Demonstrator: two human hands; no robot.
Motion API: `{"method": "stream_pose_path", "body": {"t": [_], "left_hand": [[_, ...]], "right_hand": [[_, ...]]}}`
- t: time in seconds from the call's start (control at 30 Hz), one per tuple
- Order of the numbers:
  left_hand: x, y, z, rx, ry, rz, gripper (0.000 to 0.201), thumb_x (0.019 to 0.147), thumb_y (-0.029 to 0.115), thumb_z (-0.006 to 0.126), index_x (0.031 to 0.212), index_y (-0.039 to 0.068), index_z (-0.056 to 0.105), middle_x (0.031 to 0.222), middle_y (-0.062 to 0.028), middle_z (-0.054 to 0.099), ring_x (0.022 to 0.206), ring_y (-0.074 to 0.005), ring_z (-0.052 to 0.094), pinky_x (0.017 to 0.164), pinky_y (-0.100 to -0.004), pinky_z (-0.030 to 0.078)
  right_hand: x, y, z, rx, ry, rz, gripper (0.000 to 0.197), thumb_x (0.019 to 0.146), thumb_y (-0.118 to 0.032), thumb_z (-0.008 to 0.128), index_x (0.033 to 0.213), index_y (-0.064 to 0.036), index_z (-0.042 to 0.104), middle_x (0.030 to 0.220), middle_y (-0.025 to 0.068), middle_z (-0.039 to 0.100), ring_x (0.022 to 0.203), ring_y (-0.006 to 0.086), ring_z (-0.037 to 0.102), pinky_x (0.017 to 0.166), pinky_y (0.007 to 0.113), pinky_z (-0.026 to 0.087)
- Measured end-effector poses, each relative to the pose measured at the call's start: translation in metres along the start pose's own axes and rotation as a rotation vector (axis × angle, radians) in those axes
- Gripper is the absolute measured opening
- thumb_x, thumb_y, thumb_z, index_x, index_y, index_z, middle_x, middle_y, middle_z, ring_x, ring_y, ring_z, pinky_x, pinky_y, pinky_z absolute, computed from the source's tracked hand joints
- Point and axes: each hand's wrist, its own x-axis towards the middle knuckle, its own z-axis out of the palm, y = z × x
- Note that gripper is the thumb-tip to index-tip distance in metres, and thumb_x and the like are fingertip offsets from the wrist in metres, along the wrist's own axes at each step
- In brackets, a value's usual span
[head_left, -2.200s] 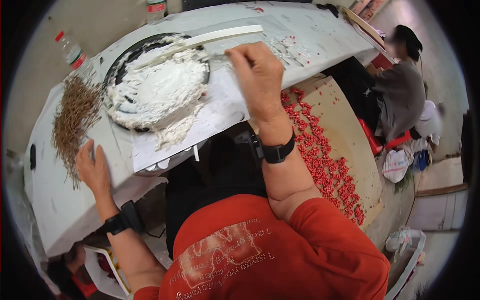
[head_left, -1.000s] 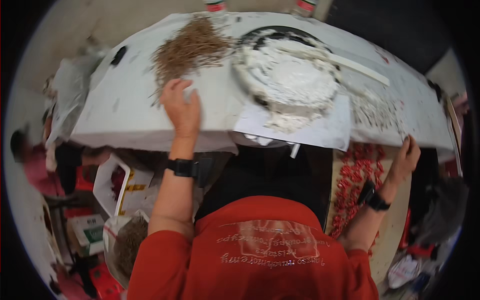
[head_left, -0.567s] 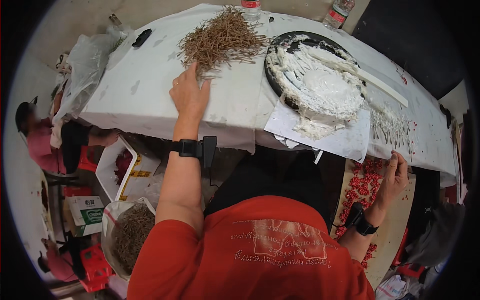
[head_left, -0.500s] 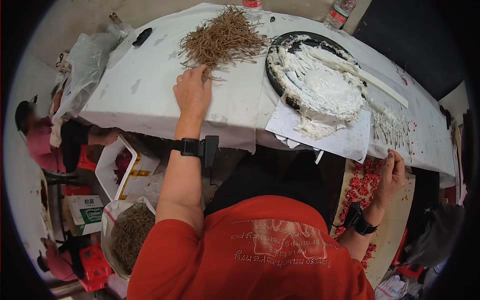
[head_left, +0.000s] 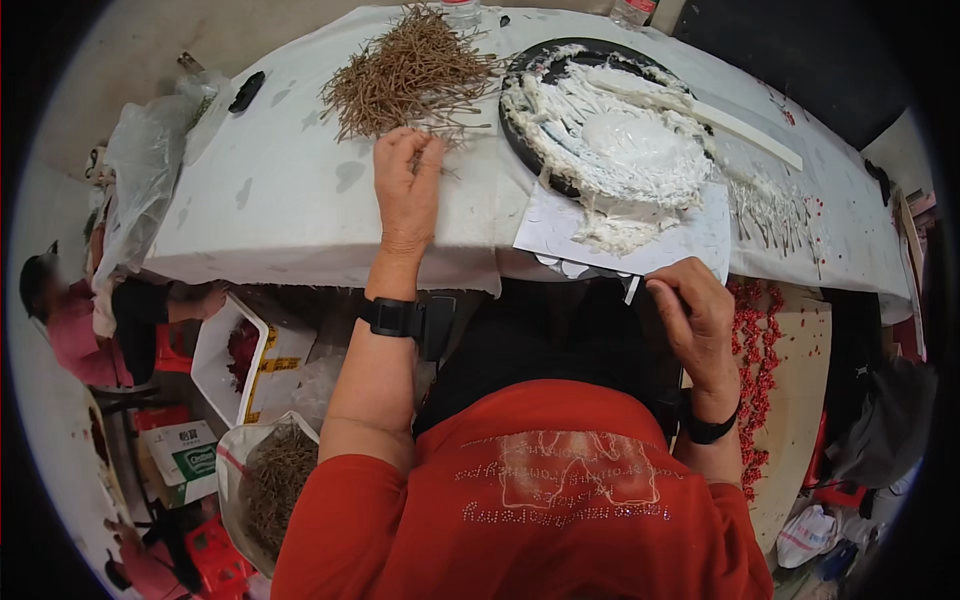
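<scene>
My left hand point(head_left: 408, 190) is closed in a pinch at the near edge of a pile of brown twigs point(head_left: 405, 75), with a thin brown twig point(head_left: 417, 160) at its fingertips. Bent fingers and thumb press together on my right hand point(head_left: 703, 315), just off the near table edge; anything between them is too small to make out. Beyond it a black round tray point(head_left: 513, 118) holds thick white paste point(head_left: 635, 145), some spilling over its near rim onto white sheets point(head_left: 550, 228). Several white-coated twigs point(head_left: 775, 215) lie to the right of the tray.
A white strip point(head_left: 750, 135) slants from the paste to the right. Rows of red berry sprigs point(head_left: 755, 385) lie on a board point(head_left: 800, 380) at my right. On my left stand a sack of twigs point(head_left: 235, 480) and a white box point(head_left: 220, 375). People sit farther left.
My right hand has moved left from beside the coated twigs to the near edge of the white sheets. My left hand has drawn slightly back from the pile, and the view has shifted.
</scene>
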Motion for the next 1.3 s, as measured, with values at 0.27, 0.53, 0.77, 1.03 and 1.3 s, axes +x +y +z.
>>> {"method": "stream_pose_path", "body": {"t": [0.27, 0.53, 0.77, 1.03, 1.3], "left_hand": [[-0.001, 0.000, -0.014, -0.612, 0.195, -0.338, 0.022, 0.102, 0.023, 0.052, 0.104, 0.002, 0.054, 0.090, -0.0074, 0.066, 0.064, -0.0090, 0.059, 0.048, -0.0185, 0.041], [0.000, -0.005, -0.016, -0.584, 0.023, -0.323, 0.021, 0.103, 0.026, 0.051, 0.098, 0.006, 0.051, 0.084, -0.0101, 0.066, 0.055, -0.0083, 0.051, 0.047, -0.0210, 0.039], [-0.001, -0.002, -0.013, -0.608, -0.010, -0.327, 0.021, 0.102, 0.026, 0.054, 0.096, 0.007, 0.051, 0.079, -0.0062, 0.066, 0.052, -0.0036, 0.044, 0.044, -0.0189, 0.034], [-0.003, 0.003, -0.015, -0.584, -0.102, -0.304, 0.021, 0.101, 0.027, 0.056, 0.095, 0.007, 0.052, 0.073, -0.0032, 0.061, 0.052, -0.0039, 0.043, 0.043, -0.0195, 0.034], [-0.001, 0.012, -0.016, -0.543, -0.045, -0.430, 0.019, 0.101, 0.028, 0.054, 0.093, 0.010, 0.051, 0.068, 0.0010, 0.052, 0.049, -0.0046, 0.041, 0.040, -0.0201, 0.030]], "right_hand": [[0.003, -0.014, 0.007, 0.068, -0.124, -0.005, 0.005, 0.084, 0.001, 0.066, 0.089, 0.0003, 0.065, 0.076, 0.0104, 0.060, 0.066, 0.0231, 0.059, 0.059, 0.031, 0.045], [0.075, -0.043, 0.049, 0.013, -0.056, -0.166, 0.009, 0.085, -0.007, 0.067, 0.092, -0.0017, 0.066, 0.076, 0.0116, 0.060, 0.066, 0.0270, 0.059, 0.061, 0.034, 0.047], [0.106, -0.036, 0.106, -0.049, 0.035, -0.134, 0.020, 0.084, -0.019, 0.069, 0.097, -0.0041, 0.068, 0.084, 0.0128, 0.065, 0.073, 0.0313, 0.064, 0.066, 0.039, 0.051], [0.117, -0.032, 0.138, 0.079, -0.072, -0.154, 0.017, 0.085, -0.018, 0.064, 0.095, -0.0052, 0.068, 0.085, 0.0148, 0.065, 0.074, 0.0353, 0.063, 0.069, 0.043, 0.051], [0.104, -0.037, 0.118, -0.131, 0.046, -0.122, 0.008, 0.083, -0.011, 0.061, 0.088, -0.0062, 0.066, 0.082, 0.0142, 0.061, 0.075, 0.0362, 0.061, 0.067, 0.043, 0.050]]}}
